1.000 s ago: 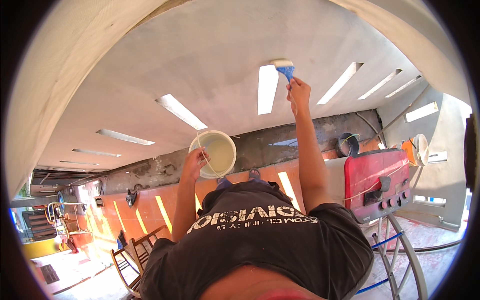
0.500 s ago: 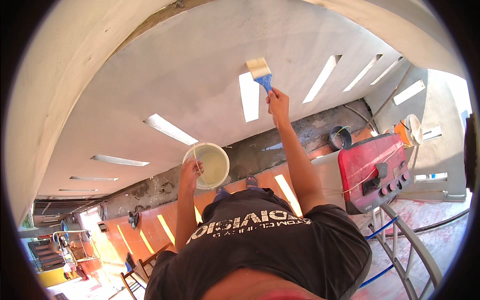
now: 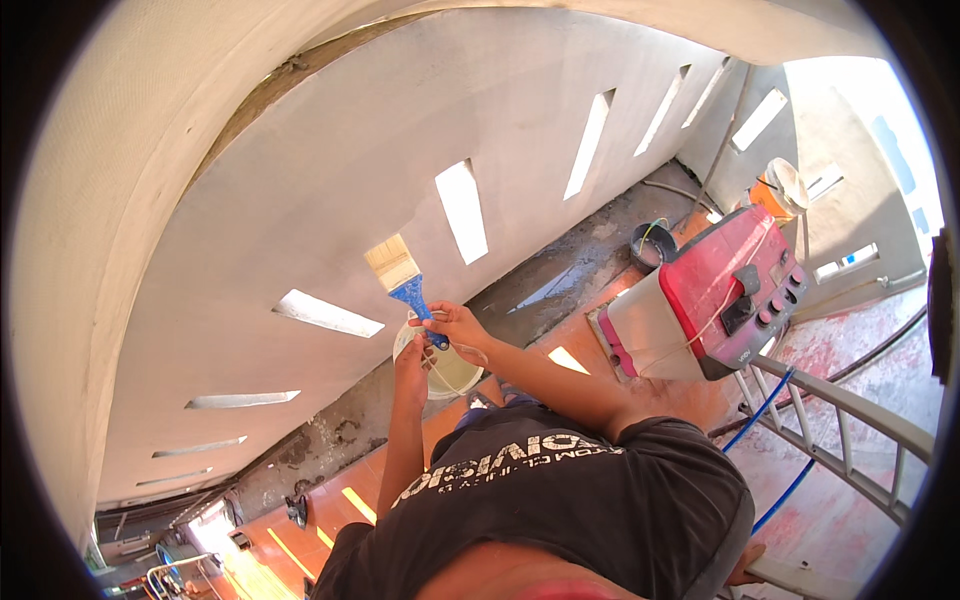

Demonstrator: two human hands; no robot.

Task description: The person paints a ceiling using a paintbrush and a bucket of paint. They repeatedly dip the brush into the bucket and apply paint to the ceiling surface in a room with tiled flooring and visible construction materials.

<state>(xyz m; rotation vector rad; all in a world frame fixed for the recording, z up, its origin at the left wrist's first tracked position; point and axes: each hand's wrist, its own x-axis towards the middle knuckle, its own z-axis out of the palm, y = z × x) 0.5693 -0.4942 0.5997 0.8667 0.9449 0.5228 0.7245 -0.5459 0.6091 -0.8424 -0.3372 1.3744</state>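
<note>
A wide paintbrush (image 3: 408, 289) with a blue handle and pale bristles points up in front of the grey wall (image 3: 330, 180). My right hand (image 3: 456, 326) is closed round the lower part of its handle, just above the bucket. Right beside it, my left hand (image 3: 411, 358) grips the thin handle of a whitish bucket (image 3: 468, 380). Both hands and the brush's end cover part of the bucket's mouth, so its contents barely show. Between the bristles and the wall I cannot tell the gap.
Narrow slots (image 3: 462, 212) pierce the wall. To the right stands a red and grey machine (image 3: 735, 290) with knobs, beside a metal ladder (image 3: 850, 420) and a blue hose (image 3: 760, 412). Behind it are a black bucket (image 3: 652, 246) and an orange-and-white bucket (image 3: 780, 190). A hand-like shape (image 3: 745, 566) shows at lower right.
My right hand has brought the brush down and left, from beside a wall slot to above the bucket by my left hand. The view has turned, shifting the wall and machine.
</note>
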